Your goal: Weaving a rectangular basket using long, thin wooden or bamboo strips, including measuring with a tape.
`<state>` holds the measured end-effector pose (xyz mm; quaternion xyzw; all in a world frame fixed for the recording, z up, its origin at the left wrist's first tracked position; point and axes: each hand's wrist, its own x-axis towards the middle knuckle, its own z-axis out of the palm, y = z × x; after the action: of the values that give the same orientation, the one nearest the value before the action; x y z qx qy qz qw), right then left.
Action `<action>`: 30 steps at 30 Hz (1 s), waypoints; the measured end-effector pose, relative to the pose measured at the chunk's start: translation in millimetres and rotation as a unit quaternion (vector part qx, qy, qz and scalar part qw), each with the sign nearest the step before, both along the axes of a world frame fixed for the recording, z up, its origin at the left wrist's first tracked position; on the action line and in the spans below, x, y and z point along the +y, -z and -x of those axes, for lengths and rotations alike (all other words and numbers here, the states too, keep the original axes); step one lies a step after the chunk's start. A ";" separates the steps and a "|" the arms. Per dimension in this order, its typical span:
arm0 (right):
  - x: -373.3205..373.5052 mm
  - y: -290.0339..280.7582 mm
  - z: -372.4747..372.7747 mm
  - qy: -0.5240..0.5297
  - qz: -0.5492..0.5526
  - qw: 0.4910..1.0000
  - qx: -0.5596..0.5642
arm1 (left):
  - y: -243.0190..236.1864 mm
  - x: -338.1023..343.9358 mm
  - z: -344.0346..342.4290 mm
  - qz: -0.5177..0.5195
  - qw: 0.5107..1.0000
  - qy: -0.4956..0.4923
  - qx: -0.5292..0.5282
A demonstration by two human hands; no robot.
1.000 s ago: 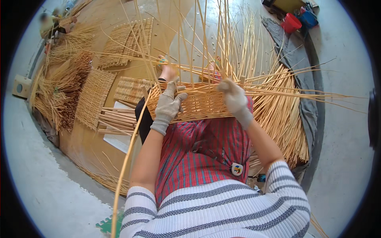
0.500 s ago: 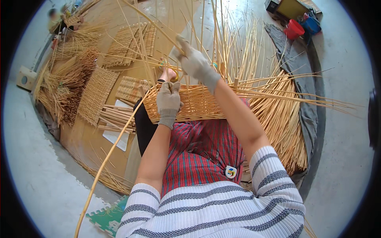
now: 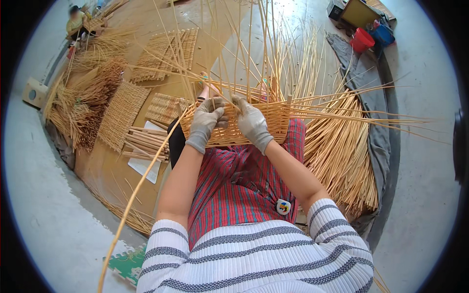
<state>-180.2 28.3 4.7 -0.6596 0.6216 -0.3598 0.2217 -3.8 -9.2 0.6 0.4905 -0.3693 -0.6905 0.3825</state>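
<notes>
A woven wicker basket [image 3: 271, 122] rests on my lap over a red striped cloth [image 3: 229, 195], with long upright rods rising from it and more sticking out to the right. My left hand [image 3: 209, 118], in a pale grey glove, is closed on the basket's upper edge at its left part. My right hand [image 3: 250, 121], gloved alike, is beside it with fingertips closed on a thin rod at the rim. A long thick rod [image 3: 130, 204] slants from the basket's left end down past my left arm. The fingertips of both hands are partly hidden among the rods.
Left lie woven panels [image 3: 122, 115], reed bundles [image 3: 80, 107], short sticks [image 3: 146, 141] on a white board [image 3: 144, 173]. A seated person [image 3: 75, 24] is upper left. Cut rods [image 3: 347, 161] lie right on grey cloth [image 3: 378, 141]. Red [image 3: 360, 40] and blue buckets [image 3: 382, 35] stand upper right.
My right hand moved from the right part of the rim up and across among the tall rods, and is now back down at the middle of the rim. My left hand stays on the basket.
</notes>
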 end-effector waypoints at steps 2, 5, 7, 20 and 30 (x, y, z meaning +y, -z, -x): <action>12.6 5.5 5.8 -0.018 0.015 0.998 -0.062 | -10.6 16.9 2.3 0.067 0.996 -0.053 -0.021; 33.6 13.9 -0.8 0.020 0.061 0.954 -0.293 | -41.3 55.0 5.9 0.291 0.946 -0.053 -0.130; 58.2 24.6 -29.3 0.034 0.028 0.911 -0.410 | -62.0 87.6 12.9 0.433 0.890 -0.014 -0.140; 114.6 -51.9 -87.3 -0.184 0.087 0.957 -0.205 | 170.0 266.8 -363.6 -0.022 0.450 0.218 -0.866; 13.1 -82.6 -171.2 -0.334 0.276 0.890 -0.140 | 244.1 383.4 -369.8 -0.239 0.519 0.389 -0.723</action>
<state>-9.1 41.4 87.3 -0.8055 0.2031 -0.5102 0.2224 366.0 374.2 -243.5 0.7013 -0.4942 -0.2410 -0.4537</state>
